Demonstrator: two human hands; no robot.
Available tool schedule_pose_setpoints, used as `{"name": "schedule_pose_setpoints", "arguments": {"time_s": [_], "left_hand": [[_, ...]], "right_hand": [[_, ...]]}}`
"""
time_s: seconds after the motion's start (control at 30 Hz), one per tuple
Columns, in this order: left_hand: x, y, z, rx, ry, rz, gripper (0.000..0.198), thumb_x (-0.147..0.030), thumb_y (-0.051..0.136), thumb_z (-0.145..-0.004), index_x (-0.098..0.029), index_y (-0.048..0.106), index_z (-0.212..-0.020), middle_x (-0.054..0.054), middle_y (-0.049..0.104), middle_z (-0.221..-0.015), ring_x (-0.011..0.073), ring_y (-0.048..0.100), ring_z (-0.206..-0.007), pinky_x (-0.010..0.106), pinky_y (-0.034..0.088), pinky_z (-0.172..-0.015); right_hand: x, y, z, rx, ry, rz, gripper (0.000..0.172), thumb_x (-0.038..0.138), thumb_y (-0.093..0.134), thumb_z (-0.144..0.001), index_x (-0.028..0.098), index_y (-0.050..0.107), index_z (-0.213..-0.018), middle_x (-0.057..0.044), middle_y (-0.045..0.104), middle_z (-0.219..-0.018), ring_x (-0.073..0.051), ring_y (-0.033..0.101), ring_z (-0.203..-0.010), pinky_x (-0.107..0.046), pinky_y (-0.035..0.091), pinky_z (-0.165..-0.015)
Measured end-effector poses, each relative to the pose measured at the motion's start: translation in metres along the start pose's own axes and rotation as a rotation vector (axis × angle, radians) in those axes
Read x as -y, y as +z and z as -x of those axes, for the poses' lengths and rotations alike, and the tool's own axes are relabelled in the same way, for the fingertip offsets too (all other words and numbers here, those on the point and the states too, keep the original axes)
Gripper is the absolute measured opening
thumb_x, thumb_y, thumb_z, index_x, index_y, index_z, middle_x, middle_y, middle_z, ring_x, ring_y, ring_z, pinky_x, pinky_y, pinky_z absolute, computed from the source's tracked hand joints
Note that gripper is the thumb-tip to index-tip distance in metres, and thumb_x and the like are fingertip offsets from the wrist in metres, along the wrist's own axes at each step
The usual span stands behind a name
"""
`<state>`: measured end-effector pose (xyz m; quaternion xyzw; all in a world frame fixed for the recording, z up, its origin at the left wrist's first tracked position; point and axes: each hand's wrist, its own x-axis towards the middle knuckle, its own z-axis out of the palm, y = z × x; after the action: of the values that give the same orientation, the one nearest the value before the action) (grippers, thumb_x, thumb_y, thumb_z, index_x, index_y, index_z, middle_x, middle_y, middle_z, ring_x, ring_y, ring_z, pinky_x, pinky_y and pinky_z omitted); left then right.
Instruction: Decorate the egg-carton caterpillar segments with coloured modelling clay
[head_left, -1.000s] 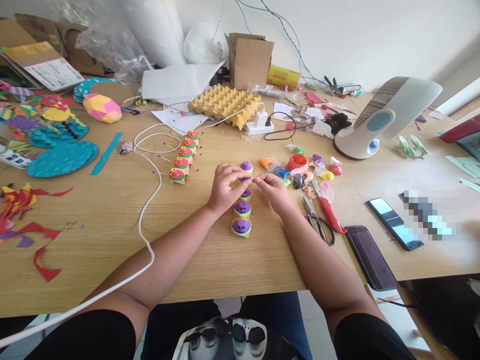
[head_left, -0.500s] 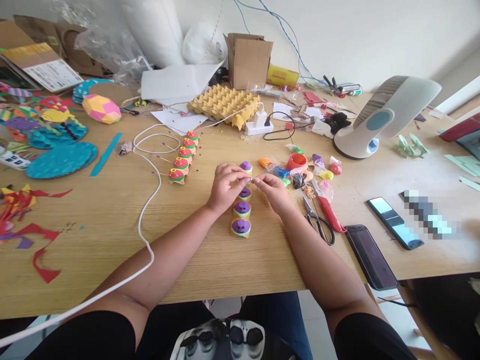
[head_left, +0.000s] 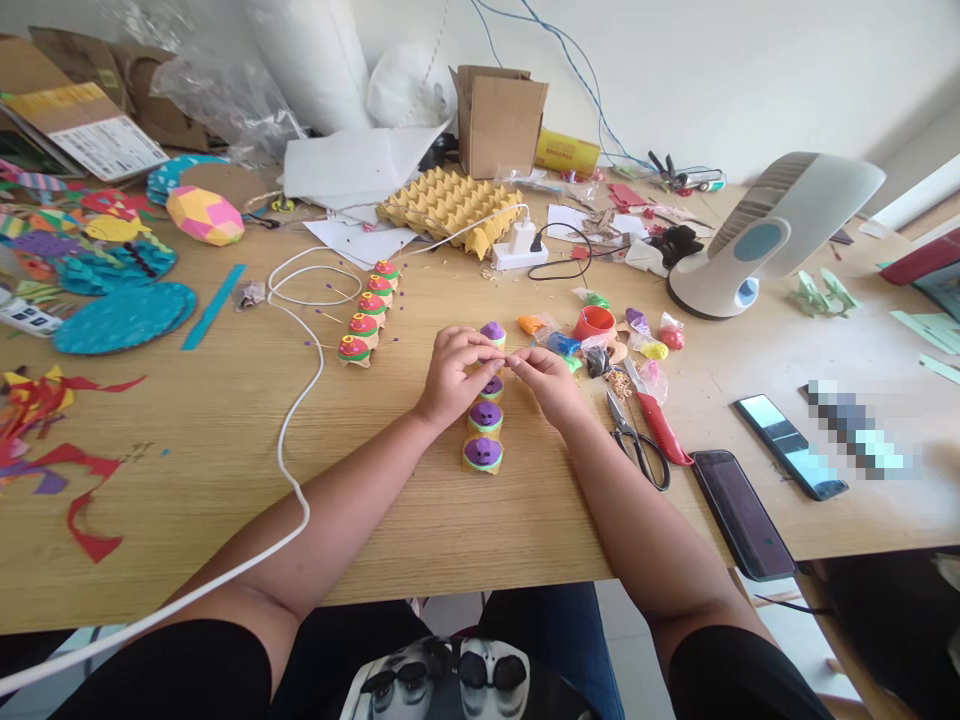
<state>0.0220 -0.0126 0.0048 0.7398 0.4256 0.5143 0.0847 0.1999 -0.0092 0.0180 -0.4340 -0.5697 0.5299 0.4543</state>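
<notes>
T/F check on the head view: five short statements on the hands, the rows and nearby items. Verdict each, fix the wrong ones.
1. The fingertips of the left hand and right hand are close together. True.
2. The scissors lie left of the purple-topped row. False: they lie to its right.
3. The red-and-green row is left of the purple-topped row. True.
4. The right hand grips the scissors. False: it is away from them, near the left hand; anything pinched there is too small to identify.
5. The yellow egg tray lies beyond both hands. True.
</notes>
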Motion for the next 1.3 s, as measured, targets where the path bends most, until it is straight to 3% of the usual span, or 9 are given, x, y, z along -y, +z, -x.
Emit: {"name": "schedule_pose_setpoints", "arguments": {"time_s": [0.37, 0.6, 0.77, 1.0, 1.3], "left_hand": [[-0.0006, 0.0003, -0.0005, -0.025, 0.023, 0.011, 0.014, -0.035, 0.066, -0.094, -0.025, 0.073, -0.085, 0.004, 0.073, -0.094, 0.0231, 0.058, -0.108, 0.046, 0.048, -0.103], [-0.0041, -0.002, 0.0007, -0.006, 0.019, 0.033, 0.018, -0.035, 0.06, -0.098, -0.025, 0.075, -0.101, 0.004, 0.072, -0.099, 0.0219, 0.059, -0.108, 0.044, 0.047, -0.104], [-0.0026, -0.0004, 0.0004, -0.028, 0.036, 0.03, 0.012, -0.035, 0.069, -0.093, -0.025, 0.075, -0.092, 0.003, 0.073, -0.096, 0.0218, 0.059, -0.106, 0.043, 0.048, -0.102], [0.0003, -0.0002, 0.0005, -0.045, 0.004, 0.016, 0.014, -0.035, 0.067, -0.094, -0.025, 0.073, -0.087, 0.002, 0.073, -0.093, 0.0219, 0.059, -0.106, 0.044, 0.047, -0.102], [-0.001, -0.0006, 0.0007, -0.039, 0.033, 0.033, 0.012, -0.033, 0.067, -0.094, -0.026, 0.076, -0.092, 0.003, 0.073, -0.095, 0.0221, 0.059, -0.105, 0.044, 0.048, -0.101]], "right_hand": [[0.0036, 0.0006, 0.0009, 0.022, -0.005, -0.01, 0.044, 0.066, 0.076, -0.072, 0.022, 0.069, -0.075, -0.001, 0.065, -0.076, -0.017, 0.053, -0.074, -0.031, 0.044, -0.072], [0.0032, -0.0002, 0.0007, 0.011, -0.003, -0.045, 0.044, 0.064, 0.079, -0.071, 0.021, 0.068, -0.075, 0.0, 0.063, -0.074, -0.015, 0.052, -0.071, -0.03, 0.043, -0.07], [0.0018, -0.0002, 0.0004, 0.035, -0.013, -0.035, 0.045, 0.064, 0.078, -0.072, 0.02, 0.07, -0.077, -0.001, 0.066, -0.076, -0.016, 0.054, -0.074, -0.03, 0.044, -0.072], [-0.0021, -0.0022, -0.0013, 0.014, -0.024, 0.028, 0.05, 0.068, 0.065, -0.081, 0.02, 0.07, -0.073, -0.002, 0.064, -0.075, -0.016, 0.055, -0.076, -0.029, 0.044, -0.071], [0.0016, 0.0008, 0.0002, 0.028, -0.016, -0.046, 0.041, 0.06, 0.078, -0.073, 0.021, 0.069, -0.077, 0.0, 0.065, -0.077, -0.015, 0.054, -0.074, -0.03, 0.044, -0.073]]}}
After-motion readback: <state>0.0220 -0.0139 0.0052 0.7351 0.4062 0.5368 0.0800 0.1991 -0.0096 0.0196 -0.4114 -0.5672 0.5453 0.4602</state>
